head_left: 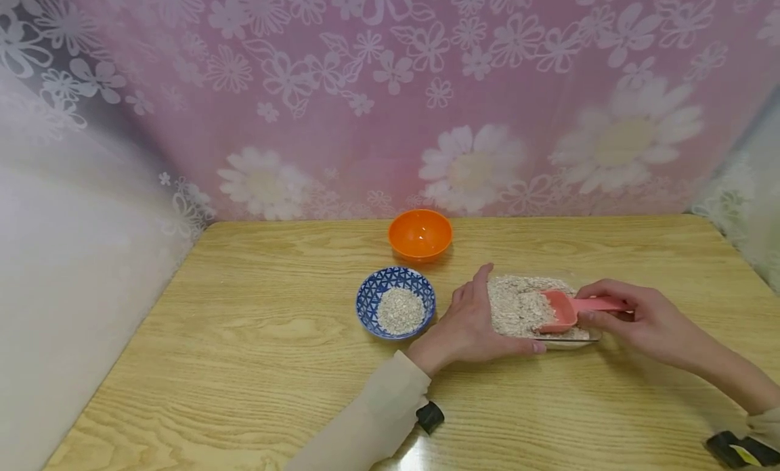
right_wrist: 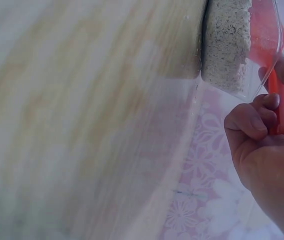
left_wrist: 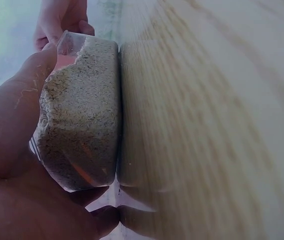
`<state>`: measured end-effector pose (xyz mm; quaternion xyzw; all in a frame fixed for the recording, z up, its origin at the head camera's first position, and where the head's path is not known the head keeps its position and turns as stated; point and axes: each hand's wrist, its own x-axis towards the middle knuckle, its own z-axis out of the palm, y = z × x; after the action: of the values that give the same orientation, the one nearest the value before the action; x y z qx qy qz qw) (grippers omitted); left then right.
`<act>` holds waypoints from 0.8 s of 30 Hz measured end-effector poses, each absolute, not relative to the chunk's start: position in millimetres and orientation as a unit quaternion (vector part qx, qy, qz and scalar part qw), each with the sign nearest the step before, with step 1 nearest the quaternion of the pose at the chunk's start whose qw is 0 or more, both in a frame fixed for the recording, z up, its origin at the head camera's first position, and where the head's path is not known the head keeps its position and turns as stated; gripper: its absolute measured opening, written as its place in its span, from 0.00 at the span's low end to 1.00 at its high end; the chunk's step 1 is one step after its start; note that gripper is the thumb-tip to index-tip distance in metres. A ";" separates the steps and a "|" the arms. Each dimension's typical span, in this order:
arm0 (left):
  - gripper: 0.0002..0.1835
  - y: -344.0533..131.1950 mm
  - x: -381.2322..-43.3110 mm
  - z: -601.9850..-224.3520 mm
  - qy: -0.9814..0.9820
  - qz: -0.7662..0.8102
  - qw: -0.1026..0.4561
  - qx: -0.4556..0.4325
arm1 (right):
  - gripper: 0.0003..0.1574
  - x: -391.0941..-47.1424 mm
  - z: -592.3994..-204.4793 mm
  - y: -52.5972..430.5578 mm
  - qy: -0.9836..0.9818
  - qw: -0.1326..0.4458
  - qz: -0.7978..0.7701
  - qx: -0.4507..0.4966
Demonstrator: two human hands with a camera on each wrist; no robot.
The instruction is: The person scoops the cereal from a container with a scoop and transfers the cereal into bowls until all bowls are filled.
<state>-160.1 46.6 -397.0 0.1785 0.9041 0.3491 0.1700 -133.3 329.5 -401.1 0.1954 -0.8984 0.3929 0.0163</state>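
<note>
A clear plastic container (head_left: 579, 342) full of rolled oats (head_left: 514, 305) stands on the right half of the table. My left hand (head_left: 468, 325) holds its left end, thumb along the near side and fingers at the far side. With my right hand (head_left: 636, 315) I grip the handle of a pink scoop (head_left: 563, 312), its bowl sunk partly into the oats at the container's right end. The right wrist view shows fingers curled round the scoop's handle (right_wrist: 280, 107), just outside the container's wall. Left of my left hand sits a blue-and-white patterned bowl (head_left: 368, 288) with some oats in it.
An orange bowl (head_left: 420, 235) stands behind the patterned bowl, near the back edge of the wooden table (head_left: 262, 363). A pink flowered curtain (head_left: 341, 132) hangs right behind the table.
</note>
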 end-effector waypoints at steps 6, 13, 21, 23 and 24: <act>0.71 46.9 -160.1 -397.3 0.906 0.345 0.166 0.180 | 0.18 -131.9 -402.6 335.4 -0.891 0.016 0.415 0.185; 0.71 47.2 -159.8 -396.2 0.907 0.341 0.165 0.184 | 0.17 -129.8 -403.1 340.8 -0.883 0.004 0.438 0.168; 0.71 45.6 -158.4 -392.1 0.906 0.338 0.158 0.203 | 0.16 -129.7 -398.1 345.4 -0.879 -0.001 0.454 0.148; 0.71 44.4 -158.2 -389.8 0.904 0.340 0.154 0.206 | 0.16 -129.3 -397.6 346.8 -0.876 -0.006 0.462 0.140; 0.71 43.6 -158.2 -388.4 0.904 0.342 0.153 0.208 | 0.16 -129.0 -397.4 347.5 -0.874 -0.008 0.467 0.137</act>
<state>-158.2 43.6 -388.4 0.2080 0.9036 0.3421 0.1527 -129.0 347.5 -397.4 0.1372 -0.8737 0.4667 -0.0082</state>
